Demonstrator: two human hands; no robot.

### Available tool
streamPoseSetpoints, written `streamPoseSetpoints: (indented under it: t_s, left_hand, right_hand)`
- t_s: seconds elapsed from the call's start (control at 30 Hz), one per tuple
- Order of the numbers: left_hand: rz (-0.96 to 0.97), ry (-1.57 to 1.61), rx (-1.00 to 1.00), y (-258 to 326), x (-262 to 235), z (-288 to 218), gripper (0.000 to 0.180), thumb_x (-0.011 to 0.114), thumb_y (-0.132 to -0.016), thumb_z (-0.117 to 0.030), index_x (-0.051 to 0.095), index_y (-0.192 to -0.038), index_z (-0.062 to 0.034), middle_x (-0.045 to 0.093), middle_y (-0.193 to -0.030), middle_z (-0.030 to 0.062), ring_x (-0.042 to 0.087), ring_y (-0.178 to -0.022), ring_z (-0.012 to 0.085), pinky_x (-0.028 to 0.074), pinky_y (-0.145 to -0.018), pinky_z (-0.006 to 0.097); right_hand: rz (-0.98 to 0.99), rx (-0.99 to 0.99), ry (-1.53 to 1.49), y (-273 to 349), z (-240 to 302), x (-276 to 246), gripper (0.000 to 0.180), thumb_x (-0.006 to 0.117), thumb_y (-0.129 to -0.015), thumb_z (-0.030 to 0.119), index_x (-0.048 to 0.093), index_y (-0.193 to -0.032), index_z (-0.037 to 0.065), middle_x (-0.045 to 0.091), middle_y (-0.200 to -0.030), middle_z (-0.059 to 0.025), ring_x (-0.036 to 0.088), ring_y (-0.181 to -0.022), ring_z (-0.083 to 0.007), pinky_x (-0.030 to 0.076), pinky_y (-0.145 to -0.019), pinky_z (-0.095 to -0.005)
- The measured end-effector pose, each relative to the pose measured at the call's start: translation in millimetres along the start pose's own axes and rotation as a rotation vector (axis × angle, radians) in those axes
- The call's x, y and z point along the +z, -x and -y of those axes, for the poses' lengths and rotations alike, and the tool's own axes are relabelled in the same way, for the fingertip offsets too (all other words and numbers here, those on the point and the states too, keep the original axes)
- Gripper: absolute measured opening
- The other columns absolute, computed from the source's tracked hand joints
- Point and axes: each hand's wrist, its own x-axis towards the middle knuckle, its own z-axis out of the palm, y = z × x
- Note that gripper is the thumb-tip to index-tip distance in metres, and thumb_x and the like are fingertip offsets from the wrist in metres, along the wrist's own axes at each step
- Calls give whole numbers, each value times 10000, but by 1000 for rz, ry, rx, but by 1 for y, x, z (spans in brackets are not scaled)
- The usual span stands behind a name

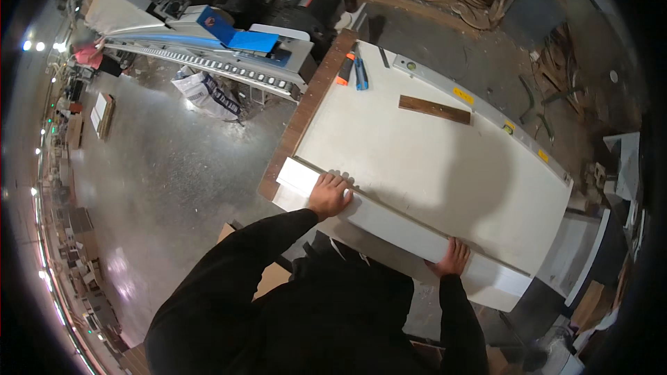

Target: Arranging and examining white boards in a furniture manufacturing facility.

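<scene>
A long white board (396,222) lies along the near edge of the white-topped worktable (403,160). Toward its left end, my left hand (330,196) lies over the board with its fingers curled at the far edge. My right hand (453,257) grips the same board further right, its fingertips over the far edge and the thumb on the near side. Beyond the board on the tabletop are a brown wooden strip (434,109), an orange-handled tool (345,69) and a blue-handled tool (360,75).
A long spirit level (472,101) lies along the table's far edge. Brown edging (306,114) runs down the table's left side. Past the far left corner stands a machine with a roller track (201,62) and a blue cover (253,41). A crumpled sack (205,92) lies below it.
</scene>
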Motion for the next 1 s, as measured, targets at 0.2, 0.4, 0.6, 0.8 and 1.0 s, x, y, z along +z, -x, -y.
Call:
streamPoseSetpoints:
  t_s: [0.2, 0.4, 0.6, 0.8, 1.0]
  left_hand:
    - [50, -26, -17, -1, 7, 4, 228, 708, -933, -287, 697, -1027, -80, 670, -1048, 113, 618, -1084, 338, 454, -1067, 499]
    - [167, -7, -80, -8, 3, -2, 233, 700, -917, -261, 719, -1075, -90, 695, -1096, 115, 613, -1134, 349, 423, -1094, 503]
    - [156, -38, -62, 0, 3, 2, 235, 691, -900, -257, 695, -1020, -56, 659, -1018, 142, 595, -1072, 373, 418, -1056, 525]
    - [91, -64, -1, 1, 11, 5, 211, 684, -901, -252, 658, -946, -47, 655, -981, 167, 597, -1010, 400, 433, -990, 542]
    - [38, -23, 44, 0, 0, -1, 234, 686, -906, -255, 701, -1043, -66, 680, -1011, 139, 619, -1039, 373, 445, -1005, 512]
  right_hand:
    - [5, -20, -5, -4, -5, 6, 1139, 939, -559, 593, 510, -1457, 39, 577, -1396, -181, 488, -1363, -414, 320, -1181, -626]
    - [68, -4, 28, -4, -9, 1, 1123, 935, -569, 643, 555, -1418, 14, 590, -1425, -198, 535, -1323, -412, 349, -1176, -657]
    - [-39, -81, 12, -10, -1, -5, 1059, 927, -536, 663, 618, -1333, 38, 631, -1328, -178, 572, -1270, -409, 376, -1146, -647]
    - [18, -72, -27, -8, 1, -13, 1035, 883, -611, 691, 594, -1370, 51, 633, -1339, -164, 573, -1273, -380, 370, -1163, -623]
    - [42, -98, 44, -9, 7, -21, 1090, 902, -572, 701, 593, -1389, 49, 629, -1346, -153, 564, -1269, -366, 374, -1160, -606]
